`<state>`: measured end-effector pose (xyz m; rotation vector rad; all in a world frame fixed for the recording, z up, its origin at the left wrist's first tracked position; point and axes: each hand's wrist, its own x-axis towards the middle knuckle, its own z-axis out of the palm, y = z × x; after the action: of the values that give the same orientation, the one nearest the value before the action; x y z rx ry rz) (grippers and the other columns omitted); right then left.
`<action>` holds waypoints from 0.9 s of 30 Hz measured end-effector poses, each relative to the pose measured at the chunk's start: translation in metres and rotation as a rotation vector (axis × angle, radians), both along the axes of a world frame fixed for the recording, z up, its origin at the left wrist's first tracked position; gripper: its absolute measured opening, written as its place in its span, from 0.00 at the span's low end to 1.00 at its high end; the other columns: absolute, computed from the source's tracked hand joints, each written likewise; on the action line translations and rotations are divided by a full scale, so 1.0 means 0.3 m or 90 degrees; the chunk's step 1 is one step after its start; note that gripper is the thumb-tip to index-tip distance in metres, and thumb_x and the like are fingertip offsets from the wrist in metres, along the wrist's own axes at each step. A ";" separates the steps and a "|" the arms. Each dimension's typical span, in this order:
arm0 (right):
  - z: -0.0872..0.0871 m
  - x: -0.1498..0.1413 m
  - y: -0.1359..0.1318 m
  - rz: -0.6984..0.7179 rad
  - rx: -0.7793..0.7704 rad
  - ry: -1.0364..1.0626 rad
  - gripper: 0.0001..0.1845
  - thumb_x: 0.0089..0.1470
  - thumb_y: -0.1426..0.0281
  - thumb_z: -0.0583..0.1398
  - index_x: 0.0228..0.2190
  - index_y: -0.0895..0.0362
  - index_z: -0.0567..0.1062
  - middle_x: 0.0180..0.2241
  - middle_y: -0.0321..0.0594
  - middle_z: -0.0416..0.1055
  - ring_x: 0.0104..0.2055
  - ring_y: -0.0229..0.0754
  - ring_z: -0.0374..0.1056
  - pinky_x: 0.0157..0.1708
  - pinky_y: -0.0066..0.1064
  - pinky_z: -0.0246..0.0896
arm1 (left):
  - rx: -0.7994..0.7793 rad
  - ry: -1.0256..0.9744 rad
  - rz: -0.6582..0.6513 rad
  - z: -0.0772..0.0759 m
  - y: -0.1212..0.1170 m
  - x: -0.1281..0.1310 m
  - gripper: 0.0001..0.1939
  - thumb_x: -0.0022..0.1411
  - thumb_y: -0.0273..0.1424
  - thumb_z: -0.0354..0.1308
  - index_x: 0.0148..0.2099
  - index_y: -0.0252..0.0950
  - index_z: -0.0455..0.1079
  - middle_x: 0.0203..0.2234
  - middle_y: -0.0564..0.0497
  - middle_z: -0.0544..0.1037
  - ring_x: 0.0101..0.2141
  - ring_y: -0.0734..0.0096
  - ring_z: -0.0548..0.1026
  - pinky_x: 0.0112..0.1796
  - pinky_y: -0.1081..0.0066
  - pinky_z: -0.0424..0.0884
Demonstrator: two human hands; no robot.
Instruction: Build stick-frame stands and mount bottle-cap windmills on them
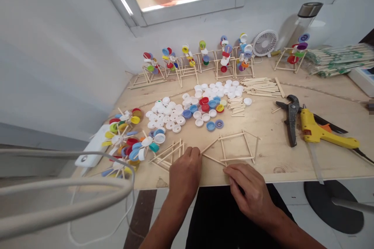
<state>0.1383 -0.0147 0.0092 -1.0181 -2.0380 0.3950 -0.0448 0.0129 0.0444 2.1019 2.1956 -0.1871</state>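
Note:
A frame of thin wooden sticks [237, 158] lies near the table's front edge, a square in the middle with a pointed end on either side. My left hand [186, 171] is closed, its fingertips on the frame's left point. At the lower left corner of the square, my right hand [248, 188] pinches a stick end, its other fingers loosely curled. Just left of my left hand rests a second stick frame [168, 155], partly hidden by it. Several wheels of sticks and coloured bottle caps [118, 140] are gathered farther left.
White bottle caps [166, 113] and blue caps [210, 126] spread behind the frame. Loose sticks [261, 86] lie beyond. On the right are a yellow glue gun [311, 126] and a black cutter [291, 118]. Finished cap-wheel stands [224, 62] line the wall beside a small fan [265, 42].

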 end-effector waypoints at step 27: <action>0.000 0.001 -0.001 0.007 0.007 -0.009 0.14 0.55 0.79 0.54 0.42 0.58 0.73 0.35 0.44 0.74 0.37 0.42 0.70 0.37 0.37 0.69 | 0.081 -0.083 0.033 0.033 -0.017 0.002 0.07 0.65 0.30 0.49 0.36 0.38 0.68 0.28 0.52 0.77 0.29 0.66 0.75 0.27 0.71 0.58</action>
<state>0.1385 -0.0151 0.0090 -1.0070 -2.0566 0.3831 -0.0442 0.0077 0.0543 2.0520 2.2361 0.0932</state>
